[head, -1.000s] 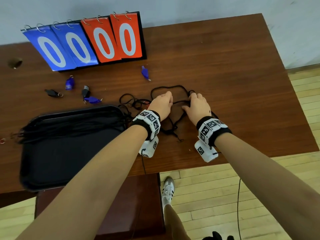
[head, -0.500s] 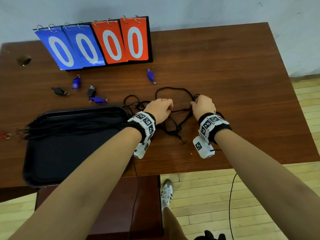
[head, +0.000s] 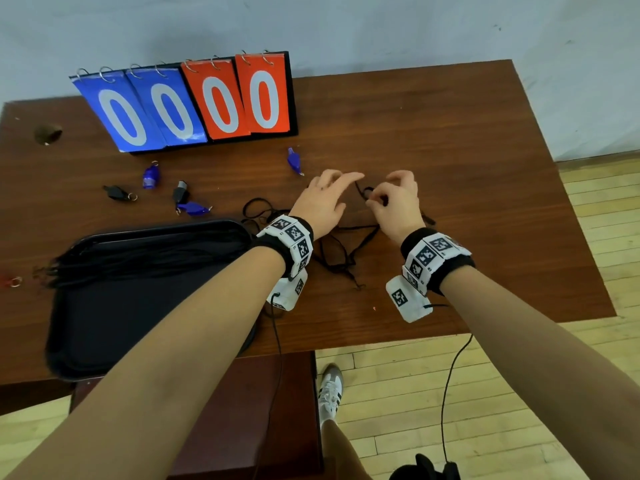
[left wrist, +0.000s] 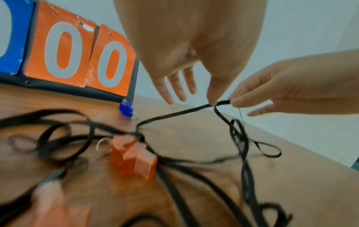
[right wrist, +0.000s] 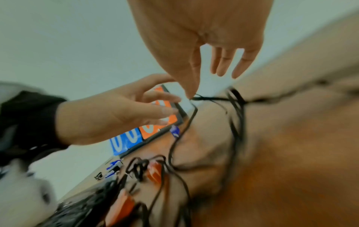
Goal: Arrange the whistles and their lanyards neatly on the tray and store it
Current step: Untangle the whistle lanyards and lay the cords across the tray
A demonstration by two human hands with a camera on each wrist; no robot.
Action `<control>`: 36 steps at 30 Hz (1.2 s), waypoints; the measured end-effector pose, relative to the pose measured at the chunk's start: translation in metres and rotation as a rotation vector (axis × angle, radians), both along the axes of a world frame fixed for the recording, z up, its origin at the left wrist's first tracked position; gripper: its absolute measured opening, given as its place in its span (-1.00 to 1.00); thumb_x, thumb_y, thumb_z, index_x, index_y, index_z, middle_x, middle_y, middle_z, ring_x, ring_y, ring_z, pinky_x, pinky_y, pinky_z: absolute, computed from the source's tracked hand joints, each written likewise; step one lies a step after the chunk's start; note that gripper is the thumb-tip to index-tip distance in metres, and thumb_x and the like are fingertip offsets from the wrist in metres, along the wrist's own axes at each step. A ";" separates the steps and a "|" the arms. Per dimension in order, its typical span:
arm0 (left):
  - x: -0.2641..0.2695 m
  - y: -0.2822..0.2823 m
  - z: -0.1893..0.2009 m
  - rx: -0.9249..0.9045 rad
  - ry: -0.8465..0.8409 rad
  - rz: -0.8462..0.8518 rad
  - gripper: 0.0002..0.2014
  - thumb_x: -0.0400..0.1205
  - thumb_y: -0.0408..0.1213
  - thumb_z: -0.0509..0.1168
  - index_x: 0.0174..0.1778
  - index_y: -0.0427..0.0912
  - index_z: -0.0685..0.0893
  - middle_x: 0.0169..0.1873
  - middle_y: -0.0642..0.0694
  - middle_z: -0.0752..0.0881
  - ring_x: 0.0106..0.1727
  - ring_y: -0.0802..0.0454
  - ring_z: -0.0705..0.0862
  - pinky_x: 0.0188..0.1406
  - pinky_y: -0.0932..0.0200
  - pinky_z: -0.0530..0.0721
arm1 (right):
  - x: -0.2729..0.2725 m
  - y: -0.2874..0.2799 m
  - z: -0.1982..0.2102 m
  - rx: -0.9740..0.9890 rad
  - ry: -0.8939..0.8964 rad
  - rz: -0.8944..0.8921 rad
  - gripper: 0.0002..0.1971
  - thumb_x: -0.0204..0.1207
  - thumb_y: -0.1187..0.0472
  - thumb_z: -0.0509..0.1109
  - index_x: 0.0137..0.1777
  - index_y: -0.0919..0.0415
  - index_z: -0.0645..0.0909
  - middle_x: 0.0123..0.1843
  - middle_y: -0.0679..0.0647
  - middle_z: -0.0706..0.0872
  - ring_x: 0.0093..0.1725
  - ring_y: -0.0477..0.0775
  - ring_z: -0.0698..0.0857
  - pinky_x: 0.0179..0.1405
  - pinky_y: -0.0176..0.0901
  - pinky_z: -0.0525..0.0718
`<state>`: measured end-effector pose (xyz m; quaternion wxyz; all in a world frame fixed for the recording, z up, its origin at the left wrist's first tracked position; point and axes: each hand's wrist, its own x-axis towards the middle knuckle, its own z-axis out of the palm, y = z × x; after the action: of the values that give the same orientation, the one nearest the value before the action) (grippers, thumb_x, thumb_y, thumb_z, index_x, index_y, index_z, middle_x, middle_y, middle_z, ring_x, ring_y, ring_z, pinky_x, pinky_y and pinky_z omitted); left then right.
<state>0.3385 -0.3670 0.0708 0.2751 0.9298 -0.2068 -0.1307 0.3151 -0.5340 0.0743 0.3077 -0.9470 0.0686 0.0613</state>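
Note:
A tangle of black lanyards [head: 346, 247] lies on the brown table, right of the black tray [head: 104, 341]. My left hand [head: 341, 180] and right hand [head: 377, 197] hover over it, close together. Each pinches the same raised strand [left wrist: 174, 114] between thumb and forefinger, the other fingers spread. An orange whistle [left wrist: 134, 158] sits among the cords. More lanyards [head: 138, 258] lie bunched across the tray's far side. One blue whistle [head: 294, 160] lies by my left hand; blue and black whistles [head: 180, 192] are scattered behind the tray.
A flip scoreboard [head: 194, 105] reading zeros stands at the table's back edge. A red whistle [head: 7, 281] pokes out at the far left beside the tray. A dark stool [head: 225, 410] stands under the near edge. Wooden floor lies to the right.
Both hands have risen off the table and moved away from me, lifting one lanyard strand out of the tangle. A second ago they lay flat on the cords.

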 end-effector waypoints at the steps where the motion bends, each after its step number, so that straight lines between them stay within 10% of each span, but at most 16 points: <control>1: 0.002 -0.002 0.007 -0.006 -0.032 -0.031 -0.49 0.62 -0.31 0.26 0.48 0.12 0.40 0.42 -0.07 0.36 0.37 -0.10 0.37 0.33 0.00 0.46 | 0.000 0.000 0.011 -0.032 -0.043 0.056 -0.87 0.56 0.20 0.38 -0.03 0.25 0.69 0.41 0.16 0.36 0.45 0.19 0.31 0.39 0.07 0.34; 6: 0.016 -0.008 0.051 -0.033 -0.084 -0.031 -0.79 0.64 -0.13 0.27 0.11 -0.11 0.67 0.22 -0.05 0.60 0.30 -0.05 0.45 0.29 -0.07 0.46 | 0.012 -0.001 0.072 0.109 -0.033 0.146 -0.88 0.62 0.18 0.27 0.02 0.22 0.58 0.09 0.08 0.59 0.11 0.05 0.55 0.13 -0.06 0.51; 10: 0.020 0.002 0.093 -0.171 0.049 0.075 -0.83 0.67 -0.13 0.21 -0.16 -0.06 0.65 -0.25 0.04 0.73 -0.14 0.09 0.66 -0.08 0.13 0.56 | 0.017 0.000 0.111 0.290 -0.048 0.092 -0.93 0.66 0.21 0.21 -0.07 0.11 0.44 -0.29 -0.08 0.67 -0.30 -0.12 0.61 -0.26 -0.28 0.51; 20: 0.013 0.056 0.170 -0.396 0.220 0.133 -0.66 0.70 -0.10 0.19 0.32 -0.18 0.58 -0.20 -0.13 0.81 -0.05 0.15 0.72 0.11 0.31 0.49 | 0.032 0.035 0.186 0.605 -0.184 0.182 -0.83 0.56 0.32 0.35 0.13 0.26 0.56 -0.29 0.08 0.72 -0.27 -0.14 0.69 -0.07 -0.27 0.66; 26: 0.008 0.074 0.194 -0.652 0.214 0.223 -0.87 0.68 -0.30 0.25 -0.11 -0.21 0.68 -0.30 -0.22 0.78 -0.10 -0.25 0.70 0.17 -0.22 0.62 | 0.030 0.073 0.196 0.569 -0.182 0.116 -0.79 0.59 0.34 0.25 0.20 0.21 0.53 -0.25 0.03 0.69 -0.25 -0.09 0.66 -0.17 -0.30 0.59; 31: -0.008 0.087 0.191 -0.898 0.256 0.392 -0.94 0.69 -0.45 0.18 -0.05 -0.25 0.54 -0.27 -0.17 0.79 -0.16 -0.03 0.79 0.00 0.05 0.76 | 0.015 0.108 0.171 0.724 0.081 0.070 -0.70 0.56 0.44 0.22 0.27 0.35 0.58 0.13 0.21 0.72 0.06 0.09 0.70 0.14 -0.15 0.68; 36: -0.018 0.110 0.182 -1.009 0.250 0.528 -0.82 0.66 -0.51 0.17 0.14 -0.25 0.53 -0.16 -0.20 0.77 -0.06 -0.02 0.77 0.04 0.13 0.75 | -0.009 0.143 0.147 0.891 0.132 0.097 -0.82 0.66 0.24 0.21 0.04 0.23 0.64 -0.28 0.20 0.79 -0.10 0.20 0.76 0.22 0.10 0.64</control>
<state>0.3202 -0.2566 0.2530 0.7295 0.6813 0.0293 -0.0520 0.3060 -0.3912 0.2212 0.6772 -0.7183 0.0106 0.1592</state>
